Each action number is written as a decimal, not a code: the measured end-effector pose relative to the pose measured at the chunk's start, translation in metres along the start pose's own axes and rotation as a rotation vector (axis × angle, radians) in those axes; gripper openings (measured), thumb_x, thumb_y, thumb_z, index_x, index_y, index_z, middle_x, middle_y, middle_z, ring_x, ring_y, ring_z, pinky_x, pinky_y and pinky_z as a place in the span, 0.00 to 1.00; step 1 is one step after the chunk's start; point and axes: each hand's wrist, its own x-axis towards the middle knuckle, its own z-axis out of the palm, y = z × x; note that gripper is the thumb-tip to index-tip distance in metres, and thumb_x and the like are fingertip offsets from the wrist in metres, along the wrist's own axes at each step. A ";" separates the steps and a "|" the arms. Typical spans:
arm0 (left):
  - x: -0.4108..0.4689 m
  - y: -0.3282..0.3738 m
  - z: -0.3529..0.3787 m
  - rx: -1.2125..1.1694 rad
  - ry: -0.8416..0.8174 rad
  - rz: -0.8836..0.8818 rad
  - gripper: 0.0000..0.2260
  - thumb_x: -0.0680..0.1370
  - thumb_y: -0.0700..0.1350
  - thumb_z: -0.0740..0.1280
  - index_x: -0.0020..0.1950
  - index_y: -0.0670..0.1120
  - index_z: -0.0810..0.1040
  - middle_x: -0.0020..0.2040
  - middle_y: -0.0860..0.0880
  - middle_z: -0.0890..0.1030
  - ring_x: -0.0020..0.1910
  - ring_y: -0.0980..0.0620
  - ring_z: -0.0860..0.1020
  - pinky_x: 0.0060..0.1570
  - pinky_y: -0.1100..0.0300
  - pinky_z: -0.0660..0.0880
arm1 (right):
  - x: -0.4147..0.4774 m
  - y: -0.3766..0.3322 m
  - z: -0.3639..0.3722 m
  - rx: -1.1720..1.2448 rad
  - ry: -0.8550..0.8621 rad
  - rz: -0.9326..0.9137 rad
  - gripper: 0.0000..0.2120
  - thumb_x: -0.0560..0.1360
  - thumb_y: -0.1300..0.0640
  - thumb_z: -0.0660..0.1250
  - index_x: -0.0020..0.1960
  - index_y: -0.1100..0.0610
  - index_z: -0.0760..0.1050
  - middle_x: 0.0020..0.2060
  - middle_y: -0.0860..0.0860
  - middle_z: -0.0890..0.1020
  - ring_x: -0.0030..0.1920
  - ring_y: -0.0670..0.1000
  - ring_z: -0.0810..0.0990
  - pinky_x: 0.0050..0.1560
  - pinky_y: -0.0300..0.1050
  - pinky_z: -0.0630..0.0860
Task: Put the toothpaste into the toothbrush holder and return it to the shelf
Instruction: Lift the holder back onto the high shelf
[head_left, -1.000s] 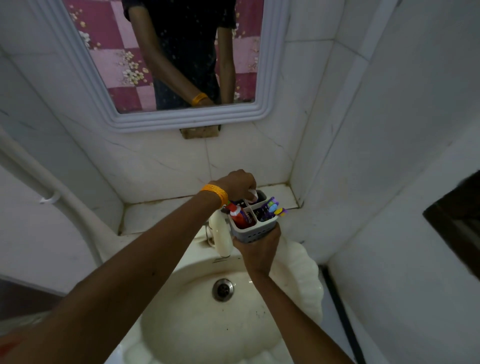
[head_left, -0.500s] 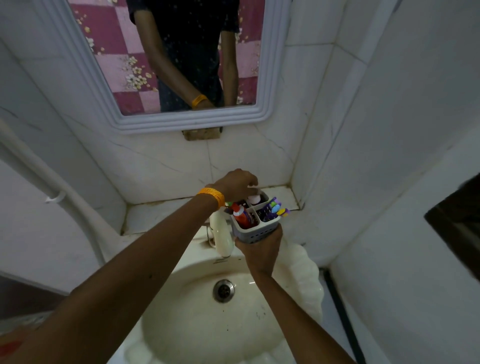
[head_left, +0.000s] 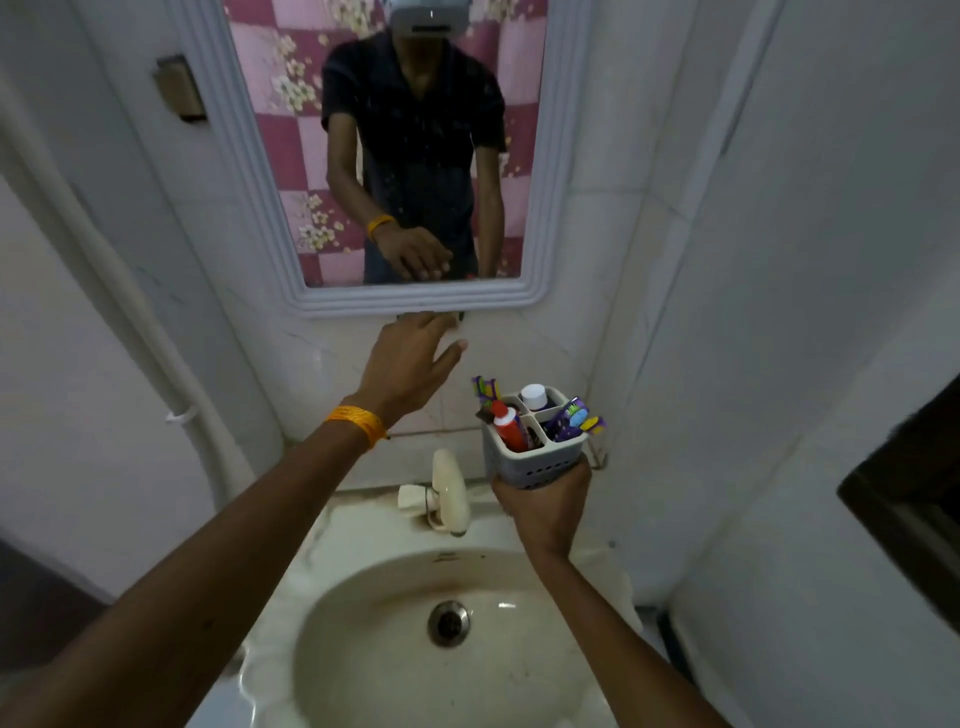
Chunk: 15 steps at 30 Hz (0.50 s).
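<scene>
— What are the fingers doing?

— The right hand (head_left: 545, 501) has its fingers wrapped round the bottom of the toothbrush holder (head_left: 530, 457). It holds the grey holder up in the air, over the back edge of the sink (head_left: 395, 670). The left hand (head_left: 410, 358) is spread wide and holds nothing. Its fingers reach up toward the wall, just under the mirror (head_left: 410, 156).

— Where is the toothpaste?

— The toothpaste (head_left: 509, 423) is inside the holder, in the front left box. It is red with a white cap and stands up straight. I can't read any words on it.

— What else is in the holder?

— A white cap (head_left: 534, 396) sticks up in the back box. Bright toothbrushes (head_left: 574, 415) lean out of the right box, and one more toothbrush (head_left: 485, 389) pokes up at the back left.

— And around it?

— A cream tap (head_left: 449, 491) sits just left of the holder, behind the sink bowl. There is a yellow band (head_left: 358, 423) on the left wrist. The mirror shows the person in a dark shirt.
</scene>
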 end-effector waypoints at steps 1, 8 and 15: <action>0.001 0.005 -0.015 0.014 0.043 0.000 0.17 0.79 0.54 0.60 0.61 0.45 0.77 0.59 0.44 0.81 0.58 0.43 0.78 0.55 0.49 0.74 | 0.003 -0.014 -0.005 0.006 0.016 -0.025 0.54 0.50 0.43 0.87 0.70 0.60 0.71 0.60 0.54 0.82 0.61 0.57 0.83 0.57 0.56 0.84; 0.019 0.031 -0.123 0.098 0.320 0.056 0.19 0.80 0.52 0.60 0.66 0.43 0.73 0.63 0.42 0.78 0.62 0.43 0.75 0.60 0.50 0.72 | 0.011 -0.135 -0.043 0.060 0.095 -0.155 0.55 0.48 0.41 0.85 0.70 0.59 0.73 0.61 0.55 0.81 0.62 0.58 0.82 0.57 0.58 0.83; 0.018 0.051 -0.244 0.176 0.576 0.132 0.21 0.80 0.53 0.58 0.68 0.43 0.71 0.68 0.43 0.74 0.69 0.42 0.70 0.69 0.46 0.68 | -0.009 -0.268 -0.087 0.226 0.209 -0.289 0.56 0.47 0.35 0.79 0.68 0.61 0.71 0.61 0.57 0.81 0.60 0.59 0.83 0.56 0.59 0.82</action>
